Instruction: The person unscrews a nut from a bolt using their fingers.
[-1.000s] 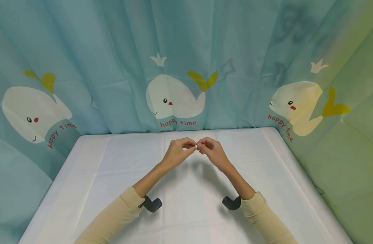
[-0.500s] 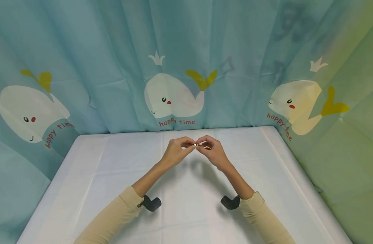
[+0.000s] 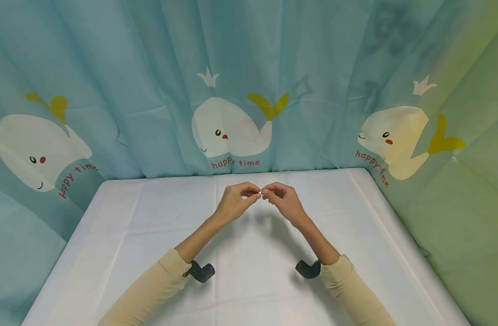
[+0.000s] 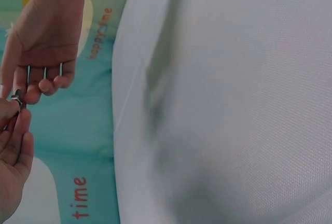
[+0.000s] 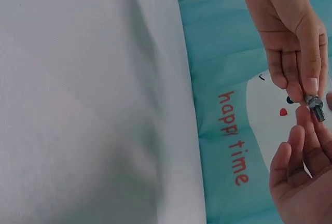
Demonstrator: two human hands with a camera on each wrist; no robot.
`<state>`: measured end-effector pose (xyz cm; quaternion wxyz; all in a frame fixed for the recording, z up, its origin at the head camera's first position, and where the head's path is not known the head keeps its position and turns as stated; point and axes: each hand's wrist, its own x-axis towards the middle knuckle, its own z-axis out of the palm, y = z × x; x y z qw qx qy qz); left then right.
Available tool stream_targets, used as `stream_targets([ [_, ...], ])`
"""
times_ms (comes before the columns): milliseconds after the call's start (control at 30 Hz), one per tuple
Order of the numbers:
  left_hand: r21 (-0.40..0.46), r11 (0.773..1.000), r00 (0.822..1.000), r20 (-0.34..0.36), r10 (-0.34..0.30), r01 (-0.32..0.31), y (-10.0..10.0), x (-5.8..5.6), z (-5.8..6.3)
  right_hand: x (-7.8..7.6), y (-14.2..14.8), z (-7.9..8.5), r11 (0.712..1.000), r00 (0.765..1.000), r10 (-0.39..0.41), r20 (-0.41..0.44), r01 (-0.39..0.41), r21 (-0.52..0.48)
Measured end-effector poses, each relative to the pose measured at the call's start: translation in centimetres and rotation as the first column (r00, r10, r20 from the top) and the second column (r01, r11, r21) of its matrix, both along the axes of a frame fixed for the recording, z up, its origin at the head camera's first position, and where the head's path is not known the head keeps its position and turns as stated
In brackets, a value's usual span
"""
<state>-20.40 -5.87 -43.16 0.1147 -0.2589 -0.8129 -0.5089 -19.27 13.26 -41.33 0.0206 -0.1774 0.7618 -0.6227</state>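
Right wrist view: a small metal bolt (image 5: pixel 315 104) is pinched by the fingertips of the left hand (image 5: pixel 288 35), its free end pointed toward the right hand (image 5: pixel 306 190); whether it is gripped also by this one cannot be told. Both are held above the white table (image 3: pixel 253 276).
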Motion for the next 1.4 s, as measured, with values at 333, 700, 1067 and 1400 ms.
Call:
stream_targets([
  [333,-0.010,1.000,1.000,0.015,-0.001,0.001,0.1,-0.1,0.1,0.2,0.1,0.3,1.000,0.999,0.016,-0.046,-0.016,-0.004],
  [700,-0.011,1.000,1.000,0.025,0.002,-0.002,0.1,0.1,0.2,0.4,0.1,0.5,0.999,0.999,0.037,-0.035,-0.037,0.004],
  [1067,-0.001,1.000,1.000,0.019,-0.006,0.006,0.1,0.1,0.1,0.4,-0.2,0.7,0.996,0.998,-0.007,-0.056,0.012,0.087],
  [1400,-0.008,1.000,1.000,0.018,-0.006,0.006,0.1,0.0,0.0,-0.3,0.2,-0.6,0.999,0.999,0.003,-0.051,0.000,0.052],
])
